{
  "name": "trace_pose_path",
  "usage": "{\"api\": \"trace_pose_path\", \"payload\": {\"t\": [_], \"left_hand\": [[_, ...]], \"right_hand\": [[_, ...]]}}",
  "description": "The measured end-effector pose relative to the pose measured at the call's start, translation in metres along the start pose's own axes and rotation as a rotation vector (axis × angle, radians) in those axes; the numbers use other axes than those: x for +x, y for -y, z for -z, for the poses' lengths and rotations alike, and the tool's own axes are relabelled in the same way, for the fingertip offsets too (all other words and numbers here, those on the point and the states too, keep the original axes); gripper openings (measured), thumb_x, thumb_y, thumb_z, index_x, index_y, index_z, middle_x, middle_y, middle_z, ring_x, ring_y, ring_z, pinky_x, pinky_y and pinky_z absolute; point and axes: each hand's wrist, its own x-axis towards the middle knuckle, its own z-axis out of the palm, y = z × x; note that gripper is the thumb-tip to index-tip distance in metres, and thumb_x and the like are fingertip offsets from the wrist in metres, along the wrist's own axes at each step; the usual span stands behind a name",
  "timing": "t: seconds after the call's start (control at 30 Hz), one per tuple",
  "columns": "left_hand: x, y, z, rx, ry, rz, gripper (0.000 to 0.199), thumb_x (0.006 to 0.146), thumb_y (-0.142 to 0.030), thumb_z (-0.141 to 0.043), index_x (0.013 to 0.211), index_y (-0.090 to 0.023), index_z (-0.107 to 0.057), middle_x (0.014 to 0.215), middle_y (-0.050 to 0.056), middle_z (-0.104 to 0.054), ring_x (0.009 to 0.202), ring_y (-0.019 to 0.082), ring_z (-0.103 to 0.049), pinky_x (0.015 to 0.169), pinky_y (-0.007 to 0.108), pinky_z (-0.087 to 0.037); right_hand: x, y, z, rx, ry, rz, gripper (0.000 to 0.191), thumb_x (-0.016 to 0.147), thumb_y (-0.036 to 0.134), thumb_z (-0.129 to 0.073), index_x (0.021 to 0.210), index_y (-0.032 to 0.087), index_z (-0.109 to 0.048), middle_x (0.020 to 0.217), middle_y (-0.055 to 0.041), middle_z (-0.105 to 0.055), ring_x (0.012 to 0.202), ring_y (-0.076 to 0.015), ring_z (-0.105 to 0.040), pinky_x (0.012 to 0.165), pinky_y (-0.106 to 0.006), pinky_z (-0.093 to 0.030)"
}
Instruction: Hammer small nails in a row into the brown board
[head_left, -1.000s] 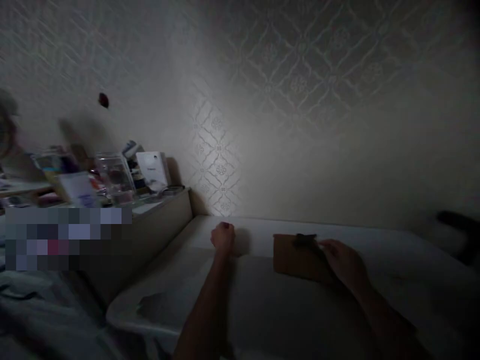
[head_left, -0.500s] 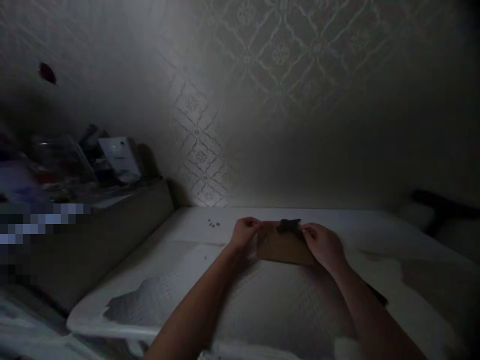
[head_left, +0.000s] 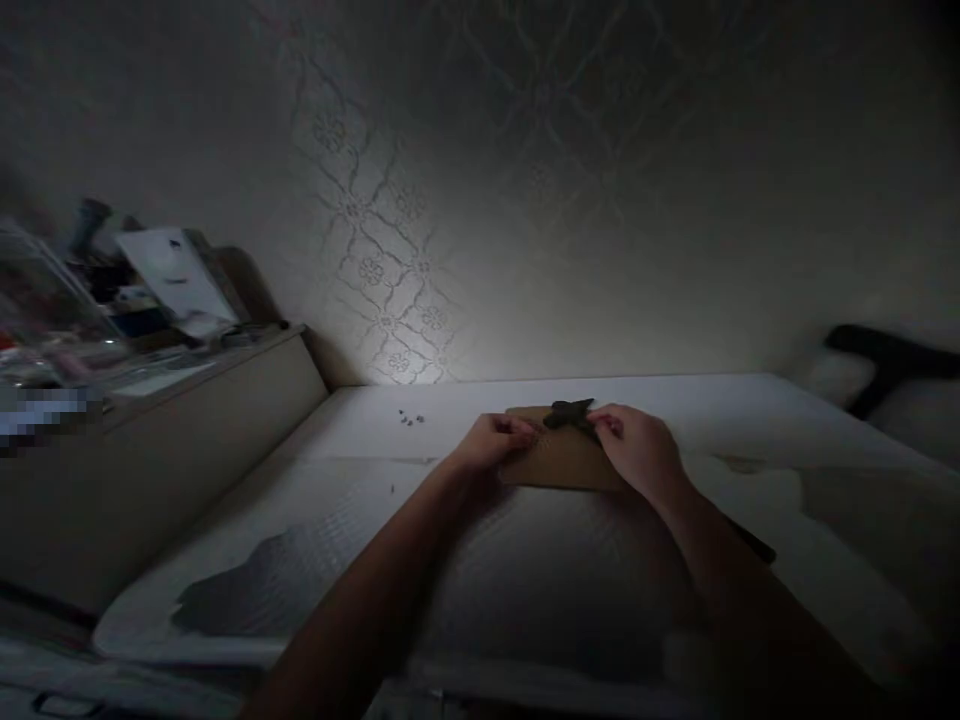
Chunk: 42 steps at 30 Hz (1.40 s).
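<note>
A flat brown board (head_left: 564,466), which looks like cardboard, lies on the table between my hands. Near its far edge rests a dark, roughly cross-shaped piece (head_left: 570,413); its material is too dim to tell. My right hand (head_left: 637,447) pinches the right end of that dark piece. Over the board's left part, my left hand (head_left: 495,441) has its fingers curled and closed. Tiny specks show by its fingertips, but what they hold is unclear. Several small dark bits (head_left: 410,419) lie on the table to the left.
The white table (head_left: 360,415) meets a patterned wall (head_left: 487,300). Grey patches mark the tabletop. A cluttered ledge with a white box (head_left: 176,275) stands at the left. A dark object (head_left: 750,540) lies partly behind my right forearm; a black bar-shaped thing (head_left: 885,355) is at far right.
The camera view has shifted, so the hands sit higher in it. My left fingers have moved from the board's left corner inward over its surface. My right hand keeps its pinch.
</note>
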Motion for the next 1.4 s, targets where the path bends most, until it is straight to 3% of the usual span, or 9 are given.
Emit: {"api": "trace_pose_path", "payload": {"t": [0.4,0.73,1.4], "left_hand": [[0.0069,0.0069,0.0032,0.026,0.033,0.031,0.012,0.062,-0.019,-0.070,0.074,-0.013,-0.071,0.077,0.004,-0.068,0.071,0.014,-0.060,0.070,0.024,-0.046],[0.0070,0.0044,0.0035,0.007,0.054,0.038,0.014,0.061,-0.017,-0.071,0.075,-0.012,-0.070,0.075,0.003,-0.068,0.067,0.012,-0.057,0.065,0.022,-0.044],[0.0081,0.0020,0.0047,0.032,0.054,0.079,0.011,0.061,-0.014,-0.072,0.072,-0.014,-0.072,0.073,0.002,-0.068,0.068,0.013,-0.058,0.071,0.025,-0.045]], "right_hand": [[-0.0005,0.0015,0.0023,-0.022,0.019,-0.019,0.024,0.079,0.021,-0.047,0.086,0.022,-0.070,0.082,-0.0044,-0.071,0.071,-0.0191,-0.063,0.065,-0.030,-0.044],[-0.0001,0.0009,0.0019,-0.006,0.017,-0.023,0.024,0.078,0.020,-0.047,0.085,0.021,-0.070,0.083,-0.0039,-0.071,0.073,-0.0186,-0.064,0.066,-0.029,-0.045],[-0.0009,0.0045,0.0045,-0.028,0.053,-0.053,0.025,0.079,0.019,-0.047,0.088,0.021,-0.070,0.087,-0.0044,-0.072,0.077,-0.0188,-0.064,0.069,-0.029,-0.045]]}}
